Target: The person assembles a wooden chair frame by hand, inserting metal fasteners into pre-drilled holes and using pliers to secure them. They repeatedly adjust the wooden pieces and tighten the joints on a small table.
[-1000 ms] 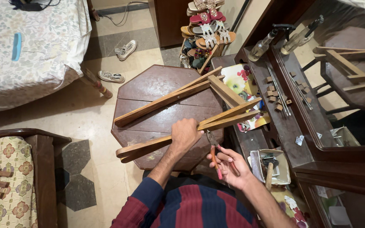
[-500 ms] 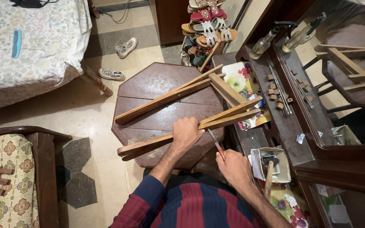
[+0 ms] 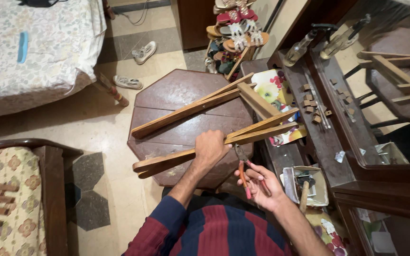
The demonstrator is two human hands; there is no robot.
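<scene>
A dark octagonal surface [image 3: 176, 102] stands on the tiled floor between a bed and a cluttered dresser, and the wooden frame [image 3: 214, 118] lies across it. My left hand [image 3: 210, 148] is closed around the frame's near rail, pinning it down; the rail runs out to both sides of that hand. My right hand [image 3: 261, 186], just beside it and nearer my body, is curled around red-handled pliers [image 3: 243, 168], whose nose points at the rail. The frame looks stiff, light and awkwardly long, so I judge a mid-rail hold steadiest.
</scene>
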